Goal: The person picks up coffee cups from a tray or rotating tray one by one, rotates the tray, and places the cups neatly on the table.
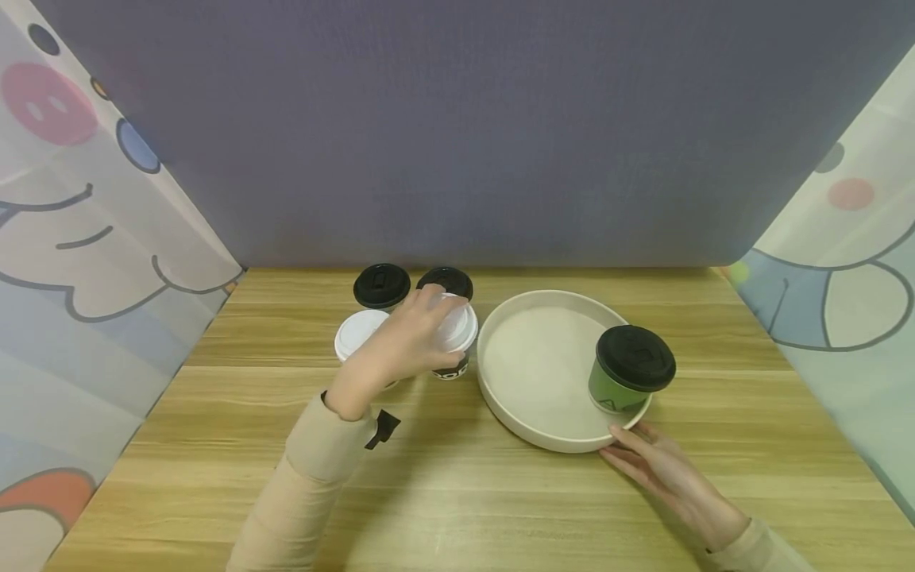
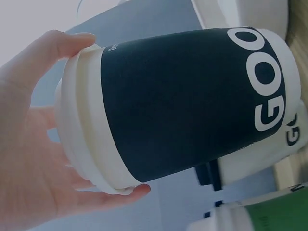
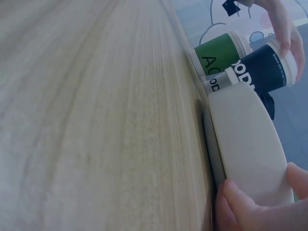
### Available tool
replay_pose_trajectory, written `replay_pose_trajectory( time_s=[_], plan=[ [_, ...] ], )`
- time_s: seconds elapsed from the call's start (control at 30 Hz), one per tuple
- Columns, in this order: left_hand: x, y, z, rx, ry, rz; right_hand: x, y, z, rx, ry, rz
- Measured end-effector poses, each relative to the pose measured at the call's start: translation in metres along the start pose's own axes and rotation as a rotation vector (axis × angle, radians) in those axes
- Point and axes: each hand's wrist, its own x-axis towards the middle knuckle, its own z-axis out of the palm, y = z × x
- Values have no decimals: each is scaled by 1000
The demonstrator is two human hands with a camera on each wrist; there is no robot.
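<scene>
With fingers spread over its white lid, my left hand (image 1: 407, 338) grips a paper coffee cup (image 2: 183, 106) that has a dark sleeve and white lettering. In the right wrist view, this dark cup (image 3: 264, 70) tilts close beside a green cup (image 3: 216, 55). My right hand (image 1: 675, 481) pinches the near right edge of a round cream tray (image 1: 536, 373), thumb at the rim and fingers against the outside. Inside the tray, toward its right side, stands a green cup with a black lid (image 1: 632, 369).
Two black-lidded cups, one at the back left (image 1: 382, 286) and one behind the left hand (image 1: 446, 280), stand near the grey panel (image 1: 457, 143). Another white-lidded cup (image 1: 357, 332) is partly behind the left hand. Cartoon-printed curtains flank the wooden table (image 1: 214, 453).
</scene>
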Motion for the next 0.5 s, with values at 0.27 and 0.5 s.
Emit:
replay_pose_trajectory(
  time_s=[0.27, 0.5],
  plan=[
    [-3, -7, 10, -7, -45, -48, 1, 0, -1, 7, -4, -9],
    [-5, -14, 22, -17, -70, -52, 1, 0, -1, 8, -10, -15]
  ],
)
